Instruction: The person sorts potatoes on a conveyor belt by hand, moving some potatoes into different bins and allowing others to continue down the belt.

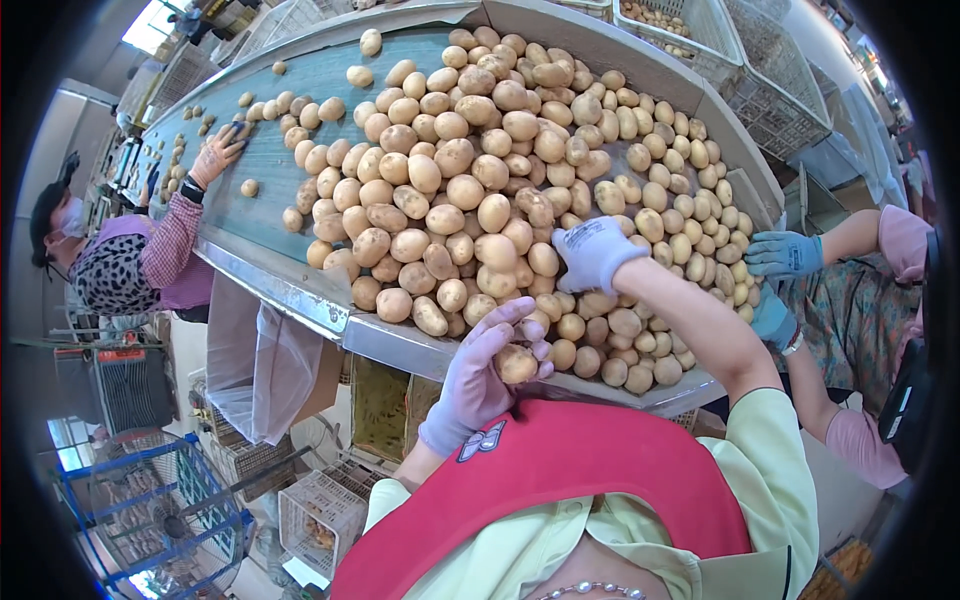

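A large heap of potatoes [465, 191] covers the near end of a sorting table with a green conveyor belt [262, 165]. My left hand [484, 367], in a pale purple glove, holds one potato [516, 364] in its cupped palm, just over the table's metal edge [405, 349]. Further right, my right hand [596, 253], in a similar glove, reaches down onto the heap with its fingertips among the potatoes. Whether those fingers grip one cannot be seen. Smaller potatoes [675, 225] lie to the right of that hand.
A co-worker's blue-gloved hands [784, 255] touch the heap's right edge. Another person [135, 255] reaches over the belt at the left. Plastic crates [690, 37] stand behind the raised rim. A white bag [262, 367] hangs below the table; a large fan [169, 517] and a crate [319, 517] stand lower left.
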The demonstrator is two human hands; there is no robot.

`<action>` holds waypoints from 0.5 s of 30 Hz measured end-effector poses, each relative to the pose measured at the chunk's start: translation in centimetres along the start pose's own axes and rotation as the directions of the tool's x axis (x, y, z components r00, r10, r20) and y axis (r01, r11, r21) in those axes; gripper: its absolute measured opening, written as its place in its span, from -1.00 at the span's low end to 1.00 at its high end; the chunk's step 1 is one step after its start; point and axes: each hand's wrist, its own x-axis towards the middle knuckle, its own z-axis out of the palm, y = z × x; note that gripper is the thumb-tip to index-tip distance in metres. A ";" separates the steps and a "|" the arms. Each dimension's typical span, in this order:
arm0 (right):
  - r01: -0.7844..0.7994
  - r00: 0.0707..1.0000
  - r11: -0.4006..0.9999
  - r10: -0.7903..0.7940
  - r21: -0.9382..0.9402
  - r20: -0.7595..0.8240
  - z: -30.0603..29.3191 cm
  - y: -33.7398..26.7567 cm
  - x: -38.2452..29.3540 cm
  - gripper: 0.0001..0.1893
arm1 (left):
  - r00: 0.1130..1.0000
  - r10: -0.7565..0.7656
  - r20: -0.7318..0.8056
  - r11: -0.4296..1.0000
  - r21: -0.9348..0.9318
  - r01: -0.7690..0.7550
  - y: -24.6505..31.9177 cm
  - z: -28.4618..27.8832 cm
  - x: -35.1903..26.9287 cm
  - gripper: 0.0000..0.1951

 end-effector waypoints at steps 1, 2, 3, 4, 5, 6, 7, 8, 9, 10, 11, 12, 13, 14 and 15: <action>0.007 0.999 1.000 -0.007 -0.009 -0.040 0.9 -0.1 0.2 -0.61 | 1.000 -0.001 -0.030 1.000 -0.005 0.001 -0.1 0.0 -0.1 -0.56; 0.043 0.988 0.990 -0.023 0.131 -0.152 2.4 1.1 0.0 -0.61 | 1.000 0.030 -0.009 0.997 0.076 -0.029 -0.2 0.0 -0.2 -0.50; 0.111 0.965 0.960 -0.042 0.257 -0.260 3.9 2.1 -0.2 -0.60 | 1.000 0.008 0.004 0.998 0.066 -0.008 -0.1 0.0 -0.5 -0.49; 0.109 0.951 0.932 0.003 0.346 -0.309 4.7 2.8 -0.8 -0.58 | 1.000 -0.006 0.015 0.999 0.051 0.005 0.0 0.2 -0.7 -0.47; 0.112 0.934 0.895 0.053 0.433 -0.353 5.5 3.2 -1.4 -0.55 | 0.999 -0.019 0.028 0.999 0.035 0.018 0.0 0.4 -0.9 -0.46; 0.161 0.886 0.742 0.183 0.651 -0.427 6.0 2.6 -2.7 -0.55 | 0.998 -0.002 0.058 0.984 0.178 -0.008 -0.1 0.2 -0.9 -0.40; 0.240 0.906 0.663 0.110 0.709 -0.409 5.6 2.0 -3.6 -0.57 | 1.000 -0.026 0.006 0.983 0.181 0.024 -0.3 0.6 -1.0 -0.40; 0.306 0.918 0.571 0.036 0.762 -0.396 4.7 1.2 -4.6 -0.59 | 0.998 -0.049 -0.045 0.982 0.181 0.057 -0.4 1.4 -0.8 -0.39; 0.348 0.917 0.553 -0.032 0.757 -0.399 3.6 1.0 -4.9 -0.60 | 0.992 -0.083 -0.097 0.977 0.186 0.100 -0.6 2.0 -0.6 -0.38; 0.390 0.910 0.533 -0.098 0.751 -0.403 2.3 0.6 -5.3 -0.61 | 0.995 -0.080 -0.055 0.978 0.190 0.089 -0.6 2.2 -0.4 -0.41; 0.378 0.865 0.651 0.004 0.658 -0.501 2.5 0.8 -3.5 -0.58 | 0.994 -0.104 0.035 0.988 0.120 0.099 -0.6 1.8 -0.2 -0.44; 0.315 0.798 0.758 0.114 0.571 -0.592 2.6 0.9 -2.0 -0.55 | 0.983 -0.122 0.137 0.992 0.057 0.115 -0.5 1.4 0.1 -0.46; 0.244 0.774 0.830 0.145 0.501 -0.617 2.8 1.2 -0.6 -0.53 | 0.961 -0.133 0.243 0.990 -0.005 0.139 -0.5 1.2 0.6 -0.48; 0.171 0.749 0.886 0.166 0.430 -0.641 3.0 1.4 1.1 -0.51 | 0.970 -0.104 0.219 0.994 0.055 0.094 -0.5 1.4 0.6 -0.52; 0.185 0.779 0.849 0.181 0.495 -0.601 3.0 1.6 1.9 -0.52 | 0.980 -0.098 0.172 0.995 0.034 0.093 -0.4 1.4 0.6 -0.52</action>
